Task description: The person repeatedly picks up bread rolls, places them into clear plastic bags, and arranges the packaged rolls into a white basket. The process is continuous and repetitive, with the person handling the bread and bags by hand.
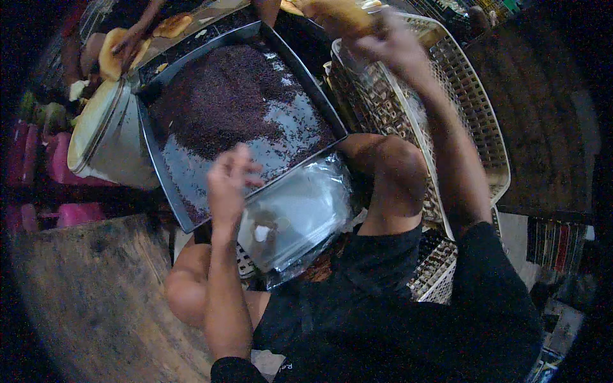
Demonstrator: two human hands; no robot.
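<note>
A metal tray (306, 81) before me holds a heap of dark brown sprinkles (215, 91), with bare metal showing near its close edge. Over that edge is my left hand (232, 174), blurred, fingers spread, with nothing seen in it. A stack of clear plastic bags (301, 206) lies between my knees, just below the tray. My right hand (388, 45) reaches to the top right, above a pale plastic basket (479, 110). It is blurred against a yellowish-brown thing that looks like bread (340, 16); whether the fingers grip it cannot be told.
Left of the tray stands a whitish bucket (115, 139). Another person's hand (127, 48) touches a bread piece (112, 55) at the upper left, with another bread piece (172, 25) beside it. Pink items (72, 163) stand farther left. A worn wooden board (96, 287) fills the lower left.
</note>
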